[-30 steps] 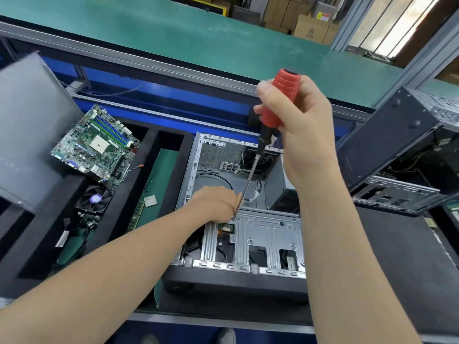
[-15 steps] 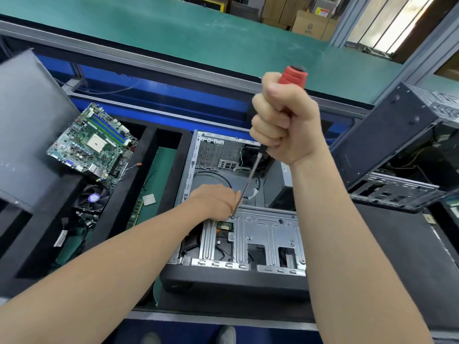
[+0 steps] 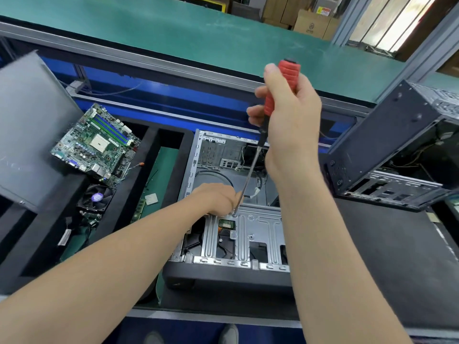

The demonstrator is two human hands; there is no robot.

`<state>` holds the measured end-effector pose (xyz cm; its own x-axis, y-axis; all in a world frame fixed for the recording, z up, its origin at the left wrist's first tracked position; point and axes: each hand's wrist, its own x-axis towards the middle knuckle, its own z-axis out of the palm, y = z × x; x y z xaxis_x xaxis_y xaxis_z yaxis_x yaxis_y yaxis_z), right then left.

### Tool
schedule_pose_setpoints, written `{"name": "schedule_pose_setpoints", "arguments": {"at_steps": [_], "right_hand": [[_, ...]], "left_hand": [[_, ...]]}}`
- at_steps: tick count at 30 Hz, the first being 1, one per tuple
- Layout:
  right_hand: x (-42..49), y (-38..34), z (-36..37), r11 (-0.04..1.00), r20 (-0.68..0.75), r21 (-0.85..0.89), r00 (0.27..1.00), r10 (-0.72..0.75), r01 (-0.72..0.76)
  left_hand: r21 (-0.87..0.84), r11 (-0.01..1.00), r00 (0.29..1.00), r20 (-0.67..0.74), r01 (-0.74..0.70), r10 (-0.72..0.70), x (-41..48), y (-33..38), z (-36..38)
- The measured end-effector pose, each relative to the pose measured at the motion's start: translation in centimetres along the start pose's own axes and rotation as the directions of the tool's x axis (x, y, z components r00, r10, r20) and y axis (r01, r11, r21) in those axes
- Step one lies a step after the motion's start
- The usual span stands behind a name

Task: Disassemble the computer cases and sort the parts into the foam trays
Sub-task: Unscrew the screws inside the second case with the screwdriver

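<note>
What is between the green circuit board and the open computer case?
In the head view: a black foam wall, then a tray slot holding a small square chip.

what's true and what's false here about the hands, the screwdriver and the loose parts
The right hand grips the red screwdriver. True.
The screwdriver's tip rests on the motherboard. False: it meets the drive cage in the open case.
The left hand is beside the screwdriver's tip. True.
The cooling fan sits inside the open case. False: it lies in the foam tray, near the motherboard.
</note>
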<state>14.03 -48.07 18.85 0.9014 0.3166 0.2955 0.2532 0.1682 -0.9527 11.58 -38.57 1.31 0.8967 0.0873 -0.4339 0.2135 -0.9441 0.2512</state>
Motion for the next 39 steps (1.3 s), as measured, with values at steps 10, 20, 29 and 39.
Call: {"name": "schedule_pose_setpoints", "arguments": {"at_steps": [10, 20, 29, 39], "right_hand": [[1.3, -0.1, 0.3, 0.987, 0.352, 0.114, 0.934, 0.063, -0.11], [4.4, 2.0, -2.3, 0.802, 0.87, 0.359, 0.482, -0.102, -0.478], [2.1, 1.0, -1.4, 0.964, 0.251, 0.263, 0.968, -0.019, -0.049], [1.5, 0.5, -0.9, 0.948, 0.154, 0.308, 0.988, 0.027, -0.074]], "left_hand": [[0.027, 1.0, 1.0, -0.02, 0.015, -0.014, -0.4, 0.3, -0.2], [-0.015, 1.0, 0.999, -0.039, -0.017, 0.016, -0.8, 0.1, -0.1], [-0.412, 0.837, 0.929, -0.248, -0.359, 0.277, -3.1, -1.8, -1.0], [-0.185, 0.842, 0.843, -0.309, -0.508, 0.441, -4.0, -2.7, 0.4]]}}
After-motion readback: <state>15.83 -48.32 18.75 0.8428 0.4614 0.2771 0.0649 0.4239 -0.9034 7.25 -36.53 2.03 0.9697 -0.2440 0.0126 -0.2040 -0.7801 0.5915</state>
